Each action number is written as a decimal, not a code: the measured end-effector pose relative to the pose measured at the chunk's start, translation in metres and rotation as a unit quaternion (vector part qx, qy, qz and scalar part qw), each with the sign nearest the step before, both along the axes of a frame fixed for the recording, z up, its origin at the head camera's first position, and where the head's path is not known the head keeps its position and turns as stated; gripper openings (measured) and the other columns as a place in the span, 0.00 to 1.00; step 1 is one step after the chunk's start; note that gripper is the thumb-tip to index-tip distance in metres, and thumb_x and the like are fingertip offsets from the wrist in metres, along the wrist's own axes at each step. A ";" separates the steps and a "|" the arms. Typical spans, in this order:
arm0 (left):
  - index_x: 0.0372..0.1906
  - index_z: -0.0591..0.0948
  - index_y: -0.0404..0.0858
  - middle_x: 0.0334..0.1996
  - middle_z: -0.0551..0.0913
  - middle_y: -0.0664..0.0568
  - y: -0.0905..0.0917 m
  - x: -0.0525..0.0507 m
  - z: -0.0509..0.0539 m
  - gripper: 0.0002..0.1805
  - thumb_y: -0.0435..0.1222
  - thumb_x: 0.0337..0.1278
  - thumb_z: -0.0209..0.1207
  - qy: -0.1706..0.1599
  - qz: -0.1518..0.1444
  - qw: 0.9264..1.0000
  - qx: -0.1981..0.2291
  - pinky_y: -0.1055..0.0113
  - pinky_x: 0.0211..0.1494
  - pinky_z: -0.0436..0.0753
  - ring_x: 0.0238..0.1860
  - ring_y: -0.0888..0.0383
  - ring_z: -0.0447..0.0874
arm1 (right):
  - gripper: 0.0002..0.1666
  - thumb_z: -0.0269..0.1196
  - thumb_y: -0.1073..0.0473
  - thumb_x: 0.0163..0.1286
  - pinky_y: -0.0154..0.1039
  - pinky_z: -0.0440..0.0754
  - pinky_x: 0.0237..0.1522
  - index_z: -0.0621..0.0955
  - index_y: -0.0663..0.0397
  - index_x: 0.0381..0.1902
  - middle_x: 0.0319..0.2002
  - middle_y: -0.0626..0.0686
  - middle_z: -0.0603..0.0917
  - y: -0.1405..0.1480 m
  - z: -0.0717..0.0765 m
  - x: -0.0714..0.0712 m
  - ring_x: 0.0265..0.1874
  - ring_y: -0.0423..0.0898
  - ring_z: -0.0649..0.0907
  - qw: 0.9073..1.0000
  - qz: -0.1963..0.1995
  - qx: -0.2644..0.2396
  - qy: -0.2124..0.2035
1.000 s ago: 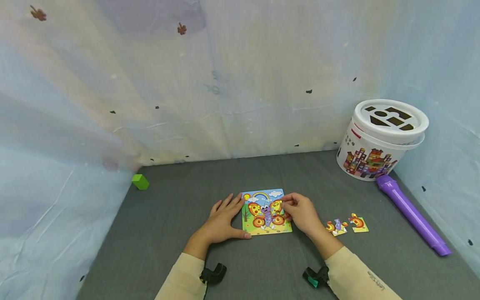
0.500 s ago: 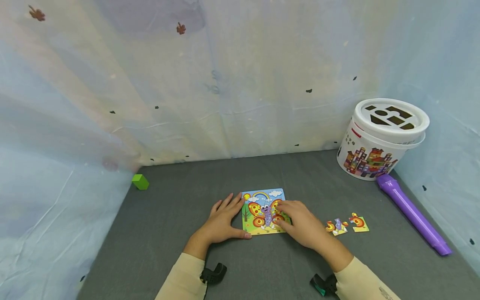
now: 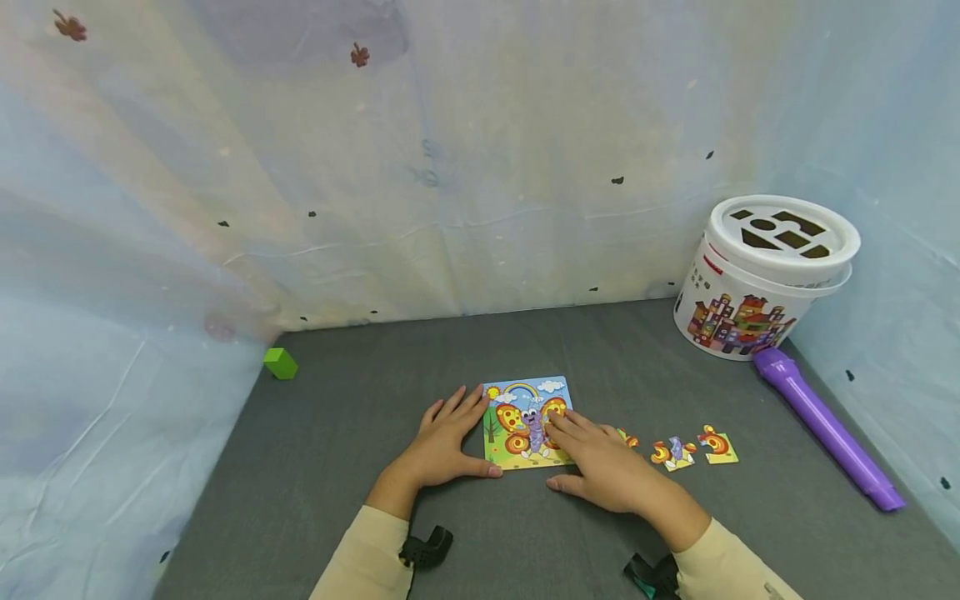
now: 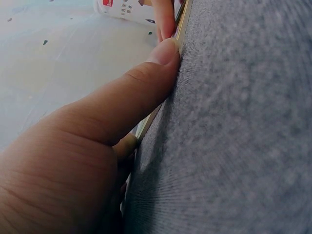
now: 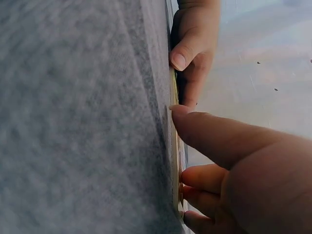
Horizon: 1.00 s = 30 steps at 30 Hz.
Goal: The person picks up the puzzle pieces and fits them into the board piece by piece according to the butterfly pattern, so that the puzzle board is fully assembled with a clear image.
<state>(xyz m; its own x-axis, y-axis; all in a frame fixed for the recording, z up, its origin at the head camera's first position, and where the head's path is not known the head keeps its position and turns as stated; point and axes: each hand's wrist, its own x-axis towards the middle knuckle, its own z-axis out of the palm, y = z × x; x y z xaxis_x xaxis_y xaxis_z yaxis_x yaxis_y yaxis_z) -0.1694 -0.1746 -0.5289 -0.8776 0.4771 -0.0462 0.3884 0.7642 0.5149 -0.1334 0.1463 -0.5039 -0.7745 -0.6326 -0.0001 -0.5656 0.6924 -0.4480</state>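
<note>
Pale sheeting (image 3: 480, 208) backs a grey bench (image 3: 360, 358), where the left grip (image 3: 450, 450) and right grip (image 3: 602, 462), both unclenched, touch a butterfly puzzle (image 3: 532, 427) lying flat between them, probably light and stiff, best taken by its edges; the right grip hides its near right corner and part of one loose piece (image 3: 628, 437)

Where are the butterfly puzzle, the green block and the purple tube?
Butterfly puzzle (image 3: 534, 429): head view, on the butterfly's purple body.
Green block (image 3: 281, 365): head view, on the block's middle.
Purple tube (image 3: 829, 432): head view, about midway along its length.
</note>
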 end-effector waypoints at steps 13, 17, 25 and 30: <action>0.90 0.55 0.47 0.89 0.47 0.57 -0.002 0.000 -0.001 0.68 0.72 0.51 0.73 -0.010 -0.003 1.000 0.007 0.40 0.83 0.39 0.88 0.51 0.36 | 0.48 0.69 0.40 0.79 0.71 0.61 0.74 0.67 0.55 0.86 0.82 0.59 0.67 0.003 -0.006 -0.006 0.82 0.62 0.63 0.994 -0.026 -0.100 -0.044; 0.90 0.54 0.48 0.89 0.46 0.58 -0.002 0.000 0.000 0.69 0.73 0.50 0.73 -0.012 -0.004 1.000 0.003 0.41 0.83 0.38 0.87 0.52 0.35 | 0.43 0.65 0.46 0.84 0.69 0.65 0.74 0.65 0.56 0.86 0.81 0.61 0.68 0.008 -0.005 -0.009 0.79 0.64 0.67 0.968 -0.044 -0.229 -0.091; 0.90 0.54 0.48 0.89 0.46 0.57 -0.002 0.000 0.001 0.69 0.72 0.50 0.74 -0.008 -0.006 1.000 0.004 0.41 0.83 0.38 0.88 0.52 0.35 | 0.28 0.39 0.57 0.94 0.50 0.80 0.66 0.66 0.61 0.83 0.76 0.72 0.71 0.032 0.004 -0.010 0.71 0.68 0.76 0.893 -0.048 -0.420 -0.156; 0.90 0.54 0.48 0.89 0.46 0.57 -0.002 0.000 0.001 0.69 0.72 0.50 0.74 -0.008 -0.005 1.000 0.007 0.41 0.83 0.37 0.88 0.52 0.35 | 0.34 0.29 0.52 0.94 0.50 0.81 0.63 0.64 0.62 0.83 0.74 0.75 0.71 0.054 0.006 -0.007 0.69 0.64 0.78 0.871 -0.039 -0.464 -0.155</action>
<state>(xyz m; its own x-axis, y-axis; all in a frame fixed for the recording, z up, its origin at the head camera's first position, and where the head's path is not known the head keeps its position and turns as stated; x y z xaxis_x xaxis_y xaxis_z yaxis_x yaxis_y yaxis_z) -0.1696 -0.1766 -0.5284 -0.8720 0.4865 -0.0539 0.3870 0.7527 0.5326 -0.1408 0.1998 -0.4980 -0.8689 -0.4173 0.2663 -0.2852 -0.0178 -0.9583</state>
